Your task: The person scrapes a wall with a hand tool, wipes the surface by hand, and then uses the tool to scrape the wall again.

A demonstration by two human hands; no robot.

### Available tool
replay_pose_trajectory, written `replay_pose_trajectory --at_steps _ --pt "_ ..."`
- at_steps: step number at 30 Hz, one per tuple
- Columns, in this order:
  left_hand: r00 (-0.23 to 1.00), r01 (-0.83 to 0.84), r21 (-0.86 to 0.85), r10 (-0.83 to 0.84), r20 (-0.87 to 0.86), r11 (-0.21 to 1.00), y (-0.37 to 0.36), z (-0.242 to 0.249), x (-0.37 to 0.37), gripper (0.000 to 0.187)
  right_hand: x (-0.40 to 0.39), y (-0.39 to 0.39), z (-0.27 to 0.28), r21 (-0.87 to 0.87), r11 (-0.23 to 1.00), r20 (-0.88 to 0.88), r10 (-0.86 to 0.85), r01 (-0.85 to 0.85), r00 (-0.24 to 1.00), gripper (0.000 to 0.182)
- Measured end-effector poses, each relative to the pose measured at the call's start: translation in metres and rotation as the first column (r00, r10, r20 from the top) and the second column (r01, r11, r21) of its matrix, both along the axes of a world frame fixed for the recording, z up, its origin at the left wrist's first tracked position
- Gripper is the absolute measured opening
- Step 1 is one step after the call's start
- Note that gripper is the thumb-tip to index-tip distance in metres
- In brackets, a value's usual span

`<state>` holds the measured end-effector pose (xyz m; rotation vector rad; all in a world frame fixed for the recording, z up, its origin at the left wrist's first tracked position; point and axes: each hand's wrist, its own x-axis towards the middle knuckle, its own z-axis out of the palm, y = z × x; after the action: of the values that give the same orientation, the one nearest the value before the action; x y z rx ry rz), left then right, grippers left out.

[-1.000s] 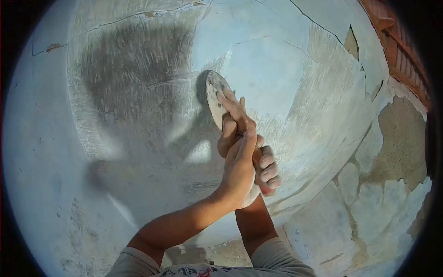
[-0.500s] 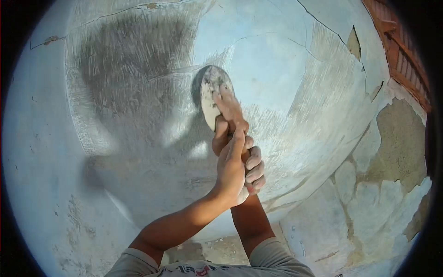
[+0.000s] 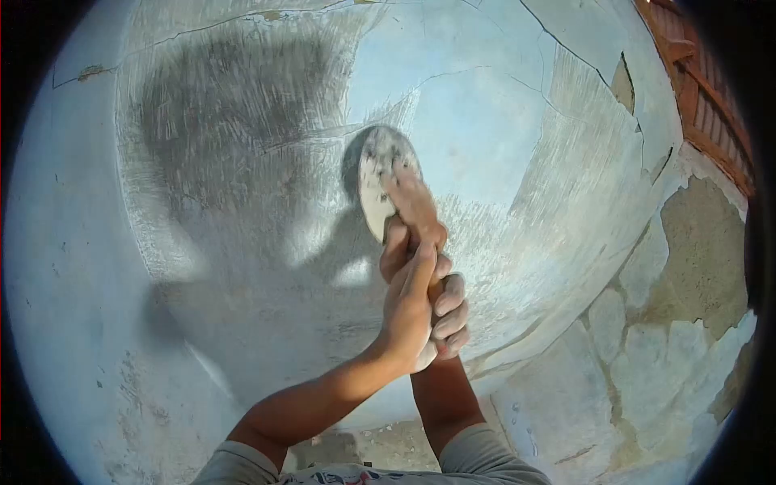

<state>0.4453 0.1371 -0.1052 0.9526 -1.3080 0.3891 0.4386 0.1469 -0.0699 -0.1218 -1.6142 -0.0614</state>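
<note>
A pale, oval-bladed scraper [image 3: 376, 202] lies against the wall [image 3: 469, 153], its face smeared with dark marks. My right hand [image 3: 414, 212] is closed on it, thumb on the near side and fingers stretched along the blade, slightly blurred. Just below, my left hand [image 3: 408, 311] wraps round my right wrist, with its dusty fingertips curled over on the right side. The scraper's handle is hidden by the hands. Around the blade, the wall's pale blue coat gives way to a grey, scratched patch [image 3: 234, 186] on the left.
Cracks run over the upper wall, with a chipped hole [image 3: 622, 85] at the upper right. Beyond the wall's right edge, paint peels off a bare plaster patch [image 3: 702, 250]. Reddish roof timbers [image 3: 687, 89] show at top right. Shadows of my head and arms fall across the left side.
The scraper and both hands have slid a little down and to the right along the wall, the grip unchanged. The camera view has shifted slightly too.
</note>
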Motion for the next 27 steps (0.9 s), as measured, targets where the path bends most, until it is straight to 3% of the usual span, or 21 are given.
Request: replay_pose_trajectory --at_steps 1,2,3,5,6,8,9,10,13,16,20,23,27 --pt "0.966 -0.257 -0.276 0.241 -0.089 0.926 -0.031 0.02 -0.008 0.071 0.001 0.002 0.011 0.02 1.0 0.001 0.0 0.0 1.0 0.035" --pt "0.809 -0.587 -0.464 0.482 -0.336 0.663 -0.061 0.041 -0.016 0.059 0.003 0.006 0.026 0.044 0.999 -0.002 0.005 -0.005 1.0 0.035" --pt "0.586 -0.81 -0.463 0.534 -0.61 0.36 -0.092 0.062 -0.023 0.05 0.004 0.012 0.044 0.065 0.998 -0.007 0.011 -0.01 1.0 0.035" --pt "0.365 -0.905 -0.425 0.489 -0.792 -0.015 -0.113 0.1 -0.007 0.041 0.005 0.017 0.064 0.097 0.995 -0.02 0.01 -0.008 1.0 0.035" --pt "0.665 -0.746 -0.494 0.533 -0.523 0.446 -0.074 0.058 -0.017 0.051 0.004 0.017 0.062 0.096 0.995 -0.018 0.009 -0.007 1.0 0.035" --pt "0.904 -0.419 -0.263 0.37 -0.216 0.869 -0.034 0.025 -0.014 0.062 0.002 0.009 0.033 0.056 0.998 -0.004 -0.006 0.006 1.0 0.035" --pt "0.972 -0.219 -0.066 0.213 -0.096 0.973 -0.015 0.014 -0.011 0.069 0.0 0.004 0.014 0.034 0.999 0.005 -0.015 0.015 1.0 0.035" --pt "1.0 -0.018 0.025 0.018 -0.014 1.0 0.002 -0.005 -0.002 0.083 -0.001 -0.002 -0.001 0.013 1.0 0.013 -0.024 0.024 1.0 0.036" --pt "0.986 -0.162 -0.094 0.158 -0.051 0.982 -0.007 0.011 -0.008 0.079 0.001 0.003 0.013 0.04 0.999 0.009 -0.026 0.025 1.0 0.036" --pt "0.935 -0.355 -0.315 0.333 -0.122 0.88 -0.029 0.04 -0.012 0.075 0.004 0.017 0.063 0.098 0.995 -0.015 -0.006 0.008 1.0 0.036" --pt "0.993 -0.119 -0.032 0.118 -0.018 0.992 0.0 0.015 -0.003 0.082 0.002 0.008 0.028 0.06 0.998 -0.005 -0.02 0.02 1.0 0.036" --pt "0.996 -0.078 -0.016 0.077 -0.055 0.997 -0.001 -0.008 -0.006 0.08 -0.003 -0.002 -0.008 0.008 0.999 0.013 -0.036 0.036 0.999 0.037" --pt "0.974 -0.227 -0.146 0.224 -0.032 0.963 -0.006 0.036 -0.002 0.075 0.001 0.014 0.045 0.086 0.996 -0.016 -0.013 0.014 1.0 0.037"
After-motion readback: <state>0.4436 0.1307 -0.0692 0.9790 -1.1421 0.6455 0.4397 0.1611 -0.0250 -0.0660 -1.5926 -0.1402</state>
